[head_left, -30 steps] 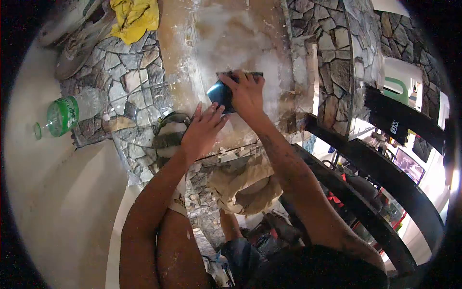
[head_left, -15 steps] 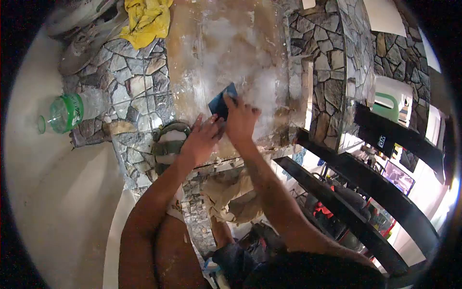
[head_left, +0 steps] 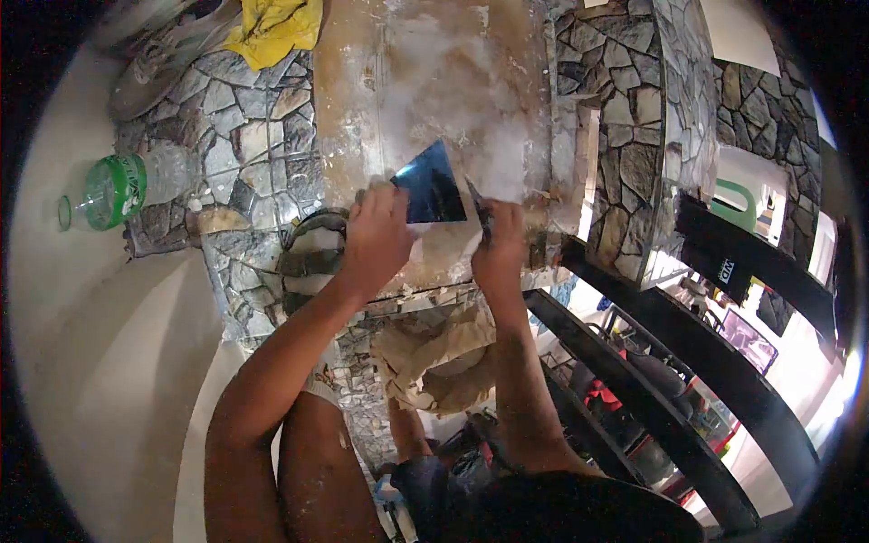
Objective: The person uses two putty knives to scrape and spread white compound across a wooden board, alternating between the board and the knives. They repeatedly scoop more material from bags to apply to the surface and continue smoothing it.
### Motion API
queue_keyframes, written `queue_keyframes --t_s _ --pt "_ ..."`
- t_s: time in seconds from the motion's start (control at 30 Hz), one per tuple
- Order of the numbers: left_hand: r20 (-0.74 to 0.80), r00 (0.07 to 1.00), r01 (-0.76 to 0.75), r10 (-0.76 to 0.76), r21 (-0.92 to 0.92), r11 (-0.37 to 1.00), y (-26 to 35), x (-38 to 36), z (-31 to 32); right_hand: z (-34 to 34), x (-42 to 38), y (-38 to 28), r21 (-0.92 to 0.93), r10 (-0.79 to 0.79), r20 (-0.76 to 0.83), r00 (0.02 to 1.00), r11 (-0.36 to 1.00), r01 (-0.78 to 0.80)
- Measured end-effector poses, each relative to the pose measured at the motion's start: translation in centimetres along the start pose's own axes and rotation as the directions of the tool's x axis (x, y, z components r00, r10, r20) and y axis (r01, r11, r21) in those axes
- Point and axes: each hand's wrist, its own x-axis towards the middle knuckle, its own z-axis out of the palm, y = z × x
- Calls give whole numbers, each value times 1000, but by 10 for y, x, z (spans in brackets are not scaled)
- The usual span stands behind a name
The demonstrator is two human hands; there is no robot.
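My left hand [head_left: 376, 237] grips the left edge of a glossy dark blue, roughly triangular sheet [head_left: 434, 188], its fingers closed at that edge. Its face shines, and one corner points up and away from me. At the sheet's right side, my right hand [head_left: 501, 246] is closed on a thin dark piece [head_left: 484, 214] seen nearly edge-on; I cannot tell whether it belongs to the same sheet. Both hands are over the near part of a brown board [head_left: 434, 100] smeared with white, powdery patches. Beside my left wrist rests a greenish-grey strapped item [head_left: 312, 258].
Stone-patterned tile [head_left: 249, 140] borders the board. On the left lies a clear bottle [head_left: 118, 190] with a green label; a yellow cloth [head_left: 276, 32] is at the far left. Dark stair treads [head_left: 661, 312] run along the right. Crumpled brown paper [head_left: 430, 357] is below the board.
The sheet was pressed against the board under my right hand. Now it is raised and turned toward me. My right hand has moved right and nearer; my left has taken the sheet's left edge.
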Motion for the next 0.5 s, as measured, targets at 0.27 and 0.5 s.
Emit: queue_keyframes --t_s 0.27,0.5 --pt "-116 972 212 -205 57 976 3 38 16 -24 -14 29 -29 -40 -228 973 999 35" --pt "-97 975 178 -199 -195 965 -4 35 30 -49 -11 23 -120 -189 -204 960 979 167"
